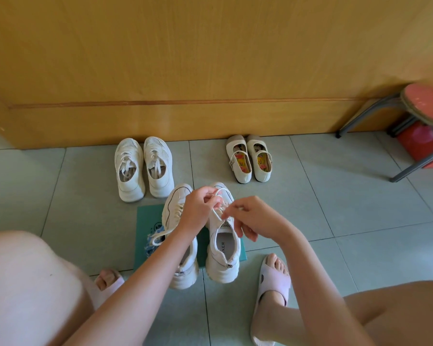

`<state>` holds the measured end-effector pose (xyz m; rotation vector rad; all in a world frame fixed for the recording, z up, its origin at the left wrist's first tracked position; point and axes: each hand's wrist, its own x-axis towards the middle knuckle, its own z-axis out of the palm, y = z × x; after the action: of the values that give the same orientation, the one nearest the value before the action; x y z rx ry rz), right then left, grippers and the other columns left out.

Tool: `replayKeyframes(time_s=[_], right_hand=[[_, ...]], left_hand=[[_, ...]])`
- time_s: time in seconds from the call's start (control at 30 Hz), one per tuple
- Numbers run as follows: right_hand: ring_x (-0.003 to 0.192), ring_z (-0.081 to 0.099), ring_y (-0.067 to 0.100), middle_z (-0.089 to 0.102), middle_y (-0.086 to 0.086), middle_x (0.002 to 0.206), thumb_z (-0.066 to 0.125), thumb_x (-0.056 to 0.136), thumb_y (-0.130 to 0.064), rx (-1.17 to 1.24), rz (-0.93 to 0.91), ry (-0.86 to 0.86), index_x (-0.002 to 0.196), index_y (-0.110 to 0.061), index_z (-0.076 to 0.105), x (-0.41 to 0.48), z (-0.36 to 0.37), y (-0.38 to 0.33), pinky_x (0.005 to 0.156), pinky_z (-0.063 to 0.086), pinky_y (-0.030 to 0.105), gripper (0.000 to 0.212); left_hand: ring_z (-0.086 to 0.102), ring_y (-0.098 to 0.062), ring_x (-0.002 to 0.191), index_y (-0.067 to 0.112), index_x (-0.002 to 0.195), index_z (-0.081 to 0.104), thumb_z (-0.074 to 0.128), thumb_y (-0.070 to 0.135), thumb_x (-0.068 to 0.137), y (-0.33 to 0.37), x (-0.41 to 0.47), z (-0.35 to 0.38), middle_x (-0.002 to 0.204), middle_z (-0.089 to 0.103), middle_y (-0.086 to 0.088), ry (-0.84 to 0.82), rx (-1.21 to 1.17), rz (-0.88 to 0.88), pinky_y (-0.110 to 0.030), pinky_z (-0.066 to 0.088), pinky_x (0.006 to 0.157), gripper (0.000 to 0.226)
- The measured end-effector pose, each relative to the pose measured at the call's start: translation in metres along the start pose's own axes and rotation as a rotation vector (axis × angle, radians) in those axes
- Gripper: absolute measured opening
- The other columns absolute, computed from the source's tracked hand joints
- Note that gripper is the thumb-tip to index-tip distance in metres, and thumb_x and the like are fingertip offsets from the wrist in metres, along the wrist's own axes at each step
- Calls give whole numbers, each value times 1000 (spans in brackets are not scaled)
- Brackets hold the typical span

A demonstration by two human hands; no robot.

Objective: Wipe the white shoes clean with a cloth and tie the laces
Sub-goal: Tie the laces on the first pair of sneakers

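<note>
– Where is the shoe?
– The right sneaker point(223, 248) stands on the green mat point(148, 216) on the floor, toe pointing away.
– And the hands?
– Both pinch its lace point(220, 196): left hand point(200, 208), right hand point(250, 216), right above it.

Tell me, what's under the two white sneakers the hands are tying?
A flat teal mat lies under the two white chunky sneakers. A fuzzy blue-and-white cloth peeks out beside the left sneaker. The shoes and arm hide the mat's middle.

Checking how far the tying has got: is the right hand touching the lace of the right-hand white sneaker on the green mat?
Touching. The head view shows the right hand pinching the white lace between its fingertips above the sneaker's tongue.
</note>
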<state>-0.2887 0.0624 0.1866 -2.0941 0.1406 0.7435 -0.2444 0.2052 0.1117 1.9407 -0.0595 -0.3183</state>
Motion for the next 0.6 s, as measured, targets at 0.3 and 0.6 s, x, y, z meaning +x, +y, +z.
replayKeyframes(time_s=[0.3, 0.6], right_hand=[[91, 63, 16, 67, -1, 102, 54, 94, -31, -374, 99, -4, 115, -16, 66, 16, 9, 22, 93, 50, 29, 28], [88, 56, 12, 64, 7, 109, 39, 93, 5, -7, 30, 419, 113, -10, 63, 39, 30, 42, 67, 41, 12, 34]], left_hand=[[64, -8, 79, 8, 108, 66, 61, 19, 88, -4, 4, 1, 96, 69, -2, -43, 80, -16, -11, 49, 67, 23], [59, 3, 71, 11, 97, 71, 70, 21, 83, -1, 0, -1, 86, 69, 2, -26, 94, -9, -2, 42, 60, 18]])
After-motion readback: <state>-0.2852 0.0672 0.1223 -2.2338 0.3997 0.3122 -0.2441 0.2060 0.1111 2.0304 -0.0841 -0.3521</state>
